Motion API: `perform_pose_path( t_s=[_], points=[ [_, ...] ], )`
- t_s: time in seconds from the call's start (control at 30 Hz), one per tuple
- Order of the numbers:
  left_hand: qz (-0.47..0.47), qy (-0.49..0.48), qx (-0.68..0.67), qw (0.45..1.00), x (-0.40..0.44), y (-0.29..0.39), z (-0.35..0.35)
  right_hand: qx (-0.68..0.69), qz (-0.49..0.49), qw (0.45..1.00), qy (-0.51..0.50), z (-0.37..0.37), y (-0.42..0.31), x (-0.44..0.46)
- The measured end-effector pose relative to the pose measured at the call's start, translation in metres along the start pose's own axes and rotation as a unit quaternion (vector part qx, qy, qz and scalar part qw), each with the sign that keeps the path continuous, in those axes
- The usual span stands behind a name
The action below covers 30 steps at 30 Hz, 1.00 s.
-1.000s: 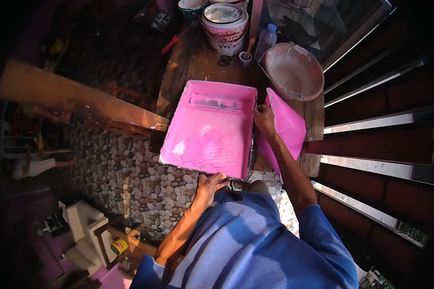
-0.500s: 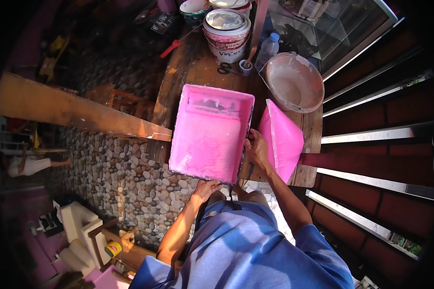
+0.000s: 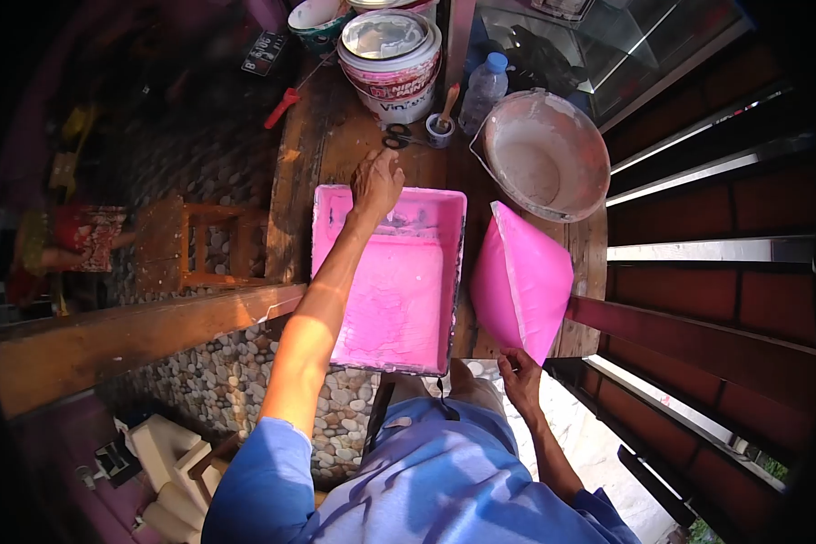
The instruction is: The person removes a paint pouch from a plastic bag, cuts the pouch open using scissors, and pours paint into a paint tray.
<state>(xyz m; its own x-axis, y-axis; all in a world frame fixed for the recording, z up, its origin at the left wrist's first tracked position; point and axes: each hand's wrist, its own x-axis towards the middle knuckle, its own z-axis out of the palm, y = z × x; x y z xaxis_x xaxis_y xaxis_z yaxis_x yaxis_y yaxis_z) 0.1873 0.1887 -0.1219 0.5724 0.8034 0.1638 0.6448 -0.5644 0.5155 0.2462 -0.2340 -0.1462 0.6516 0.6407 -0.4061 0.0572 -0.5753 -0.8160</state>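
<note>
My left hand (image 3: pixel 377 183) reaches over the far rim of a pink paint tray (image 3: pixel 394 299). Its fingers are loosely bent and hold nothing visible, just short of black-handled scissors (image 3: pixel 396 136) lying on the wooden table. To the right of the tray lies a full pink plastic bag (image 3: pixel 521 281), its pale seam running lengthwise. Close to the bag's lower corner is my right hand (image 3: pixel 522 381), fingers apart and loosely curled, with nothing visible in them. The tray is coated in pink paint and its dark edges are stained.
Behind the tray stand a paint bucket (image 3: pixel 390 68), a small pot with a brush (image 3: pixel 440 129), a water bottle (image 3: pixel 485 91) and a large stained pail (image 3: pixel 547 154). A red-handled tool (image 3: pixel 282 109) lies at the table's left edge. A wooden beam (image 3: pixel 136 331) adjoins the table's left side.
My left hand has left the tray's near edge and stretched forward to the scissors. My right hand has come off the tray's right side and back toward the bag's lower corner.
</note>
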Motion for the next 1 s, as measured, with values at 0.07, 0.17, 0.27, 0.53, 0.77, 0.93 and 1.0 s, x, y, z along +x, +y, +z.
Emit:
perform_pose_path(
  t_s=[0.07, 0.17, 0.27, 0.53, 0.77, 0.93, 1.0],
  points=[
    [0.041, -0.013, 0.050, 0.998, 0.045, -0.040, 0.046, -0.009, 0.037, 0.999, -0.006, -0.006, 0.008, -0.009],
    [0.046, -0.069, 0.095, 0.992, 0.083, -0.070, 0.081, -0.012, 0.080, 0.997, 0.009, -0.009, 0.012, -0.023],
    [0.118, -0.070, 0.097, 0.986, 0.099, -0.096, 0.103, 0.000, 0.105, 0.994, 0.025, -0.008, 0.016, -0.035],
    [0.088, -0.168, 0.154, 0.970, 0.111, -0.091, 0.094, 0.023, 0.105, 0.994, 0.004, -0.009, -0.009, -0.027],
    [0.082, -0.216, 0.255, 0.939, 0.097, -0.058, 0.064, 0.003, 0.066, 0.997, -0.032, -0.016, -0.018, -0.025],
    [0.041, -0.182, 0.228, 0.956, 0.074, -0.021, 0.018, 0.042, 0.029, 0.996, -0.080, -0.013, -0.031, -0.014],
    [0.041, -0.145, 0.234, 0.960, 0.054, -0.001, -0.010, 0.051, 0.014, 0.991, -0.120, -0.008, -0.044, -0.005]
  ],
)
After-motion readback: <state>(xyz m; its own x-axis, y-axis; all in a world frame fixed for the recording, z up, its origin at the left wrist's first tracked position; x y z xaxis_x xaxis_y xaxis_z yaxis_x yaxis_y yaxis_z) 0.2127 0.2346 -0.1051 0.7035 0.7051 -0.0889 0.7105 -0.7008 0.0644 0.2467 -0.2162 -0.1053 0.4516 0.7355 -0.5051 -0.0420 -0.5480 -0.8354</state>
